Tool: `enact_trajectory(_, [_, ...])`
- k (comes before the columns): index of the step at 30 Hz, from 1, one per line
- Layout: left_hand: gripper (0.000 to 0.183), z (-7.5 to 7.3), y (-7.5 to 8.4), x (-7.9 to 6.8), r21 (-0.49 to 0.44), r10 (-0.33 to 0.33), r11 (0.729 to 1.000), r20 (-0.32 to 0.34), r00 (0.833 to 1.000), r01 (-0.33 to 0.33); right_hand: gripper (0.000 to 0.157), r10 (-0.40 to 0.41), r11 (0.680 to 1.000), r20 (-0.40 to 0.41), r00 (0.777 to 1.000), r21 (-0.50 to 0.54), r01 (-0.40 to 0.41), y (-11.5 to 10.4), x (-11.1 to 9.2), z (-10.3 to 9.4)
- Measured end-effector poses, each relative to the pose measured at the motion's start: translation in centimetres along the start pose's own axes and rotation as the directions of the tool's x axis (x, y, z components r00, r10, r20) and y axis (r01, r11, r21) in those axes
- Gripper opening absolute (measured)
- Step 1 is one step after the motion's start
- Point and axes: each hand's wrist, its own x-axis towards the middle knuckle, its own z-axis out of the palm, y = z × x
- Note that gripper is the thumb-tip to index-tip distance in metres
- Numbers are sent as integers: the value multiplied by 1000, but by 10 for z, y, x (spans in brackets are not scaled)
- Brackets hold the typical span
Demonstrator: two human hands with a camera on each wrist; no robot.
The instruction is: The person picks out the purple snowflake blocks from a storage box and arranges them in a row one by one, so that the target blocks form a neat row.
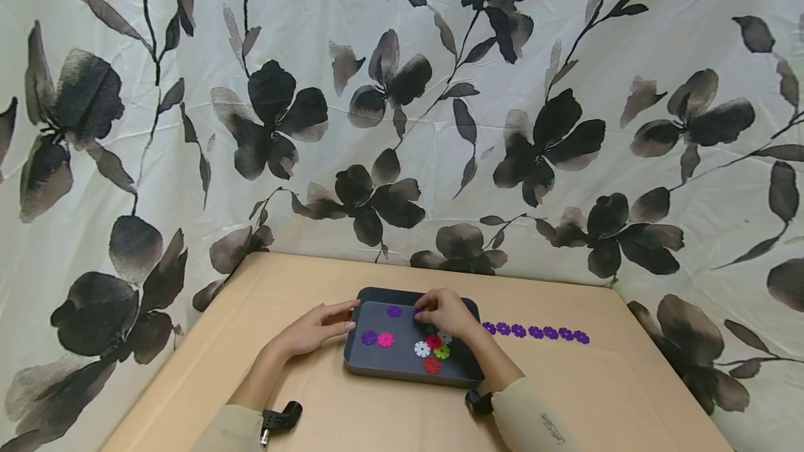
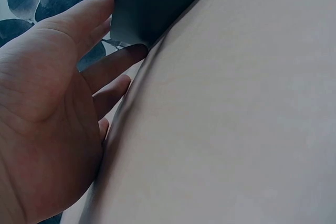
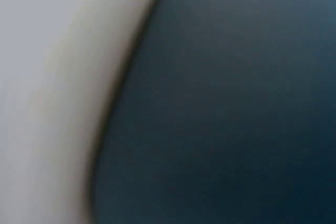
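A dark grey tray (image 1: 402,372) lies on the table, with several flower-shaped plastic discs in it. My left hand (image 1: 314,328) rests at the tray's left side, its fingers loosely extended against the outer wall; the left wrist view shows the same hand (image 2: 58,87) beside the dark tray wall (image 2: 157,3). Over the tray's far right part, my right hand (image 1: 447,312) pinches a purple disc (image 1: 418,314), mostly covered by the fingers. Two more purple discs, one of them a disc (image 1: 393,311) near the back, lie in the tray. The right wrist view is blurred and shows no hand.
Several purple discs (image 1: 535,332) form a row on the table right of the tray. Inside the tray are a pink disc (image 1: 385,340), a white disc (image 1: 422,349), a green disc (image 1: 442,351) and a red disc (image 1: 431,365). A flowered cloth (image 1: 377,124) hangs behind the table.
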Motion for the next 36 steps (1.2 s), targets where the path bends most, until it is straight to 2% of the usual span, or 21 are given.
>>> enact_trajectory(5, [62, 0, -1, 1, 12, -3, 1000, -3, 1000, 3, 15, 31, 996, -123, 992, 88, -20, 3, -13, -18])
enact_trajectory(10, [63, -1, -2, 1, 2, -19, 1000, -9, 1000, 20, 19, 73, 988, -256, 964, 154, -34, 11, -27, -37])
enact_trajectory(13, [63, 0, -3, 1, 6, -15, 1000, -15, 1000, 15, 22, 116, 983, -323, 939, 173, -61, 17, -38, -49])
enact_trajectory(17, [62, 0, -3, 1, 9, -6, 1000, -18, 1000, 6, 24, 195, 970, -402, 894, 212, -117, 29, -52, -64])
enact_trajectory(24, [61, -2, -3, 1, 17, -2, 1000, -19, 1000, 2, 33, 340, 912, -469, 815, 376, -164, 59, -73, -91])
enact_trajectory(27, [62, -2, -2, 1, 27, 4, 1000, -15, 1000, -3, 33, 377, 898, -506, 776, 406, -172, 70, -82, -106])
enact_trajectory(29, [63, -2, -2, 2, 33, 4, 999, -12, 1000, -4, 34, 400, 895, -543, 738, 404, -189, 77, -89, -116])
enact_trajectory(32, [63, -2, -2, 2, 30, 5, 1000, -15, 1000, -5, 35, 447, 885, -594, 669, 401, -235, 87, -102, -130])
enact_trajectory(36, [62, -1, -2, 1, 28, 13, 1000, -17, 1000, -13, 38, 551, 829, -608, 571, 476, -293, 101, -120, -144])
